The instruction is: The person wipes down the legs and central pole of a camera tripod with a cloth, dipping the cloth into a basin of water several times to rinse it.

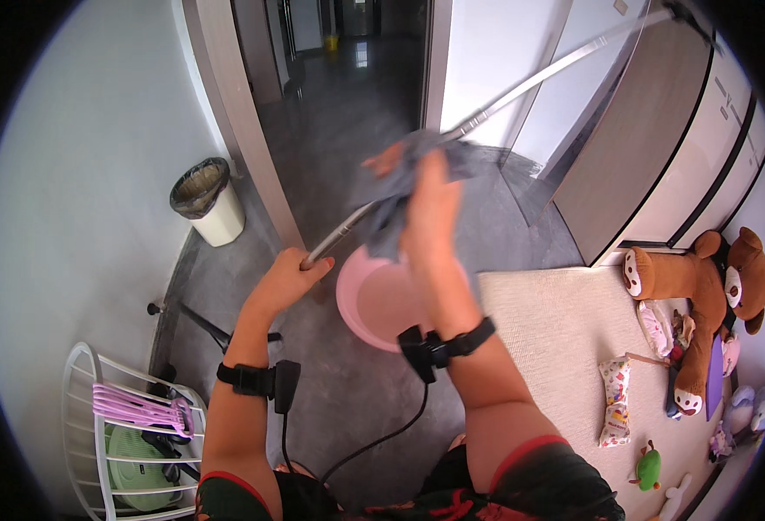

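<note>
My left hand (283,280) is closed around the lower end of a long silvery metal pole (549,75). The pole slants up to the far right, ending in a black fitting (693,24). Partway along it, my right hand (433,195) grips a dark grey cloth (388,227) bunched around the pole. Motion blurs that hand and cloth, and the cloth hides the stretch of pole under it. Beneath them on the floor stands a pink basin (357,318), partly covered by my right forearm.
A lined white trash bin (223,219) stands by the left wall. At lower left, a white rack (81,408) holds pink hangers (139,410) and a green fan-like object (139,469). A beige mat (534,347) on the right carries a brown teddy bear (704,295) and several toys. Ahead is a doorway.
</note>
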A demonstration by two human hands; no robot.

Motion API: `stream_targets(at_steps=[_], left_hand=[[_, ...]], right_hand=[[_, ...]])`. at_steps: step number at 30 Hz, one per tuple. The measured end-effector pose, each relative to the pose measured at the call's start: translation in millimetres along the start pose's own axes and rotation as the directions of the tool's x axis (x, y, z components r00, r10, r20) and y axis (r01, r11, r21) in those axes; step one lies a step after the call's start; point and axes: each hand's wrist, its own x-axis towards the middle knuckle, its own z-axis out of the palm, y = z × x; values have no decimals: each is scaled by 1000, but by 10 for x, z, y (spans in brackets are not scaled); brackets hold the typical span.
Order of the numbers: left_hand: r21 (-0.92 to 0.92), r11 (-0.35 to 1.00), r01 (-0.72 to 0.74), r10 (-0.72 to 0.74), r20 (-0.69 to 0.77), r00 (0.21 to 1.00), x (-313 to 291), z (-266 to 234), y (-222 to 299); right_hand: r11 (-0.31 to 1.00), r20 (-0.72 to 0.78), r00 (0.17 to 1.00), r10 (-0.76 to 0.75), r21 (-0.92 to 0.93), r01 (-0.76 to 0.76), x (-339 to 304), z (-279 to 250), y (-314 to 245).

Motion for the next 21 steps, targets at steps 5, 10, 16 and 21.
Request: stream_targets(at_steps=[5,10,16,21], left_hand=[[-145,974,-174,140,-221,965,7,14,-10],[-68,981,-180,163,-200,966,54,-13,-118],[95,991,-90,109,-224,968,-9,90,-358],[216,975,-44,106,-281,954,-4,180,-1051]], right_hand=[[979,115,982,149,123,-163,-370,274,454],[988,98,985,143,35,-147,-372,262,493],[996,-167,983,81,-27,-86,-110,178,238],[982,-123,982,-140,-142,122,191,-6,-229]])
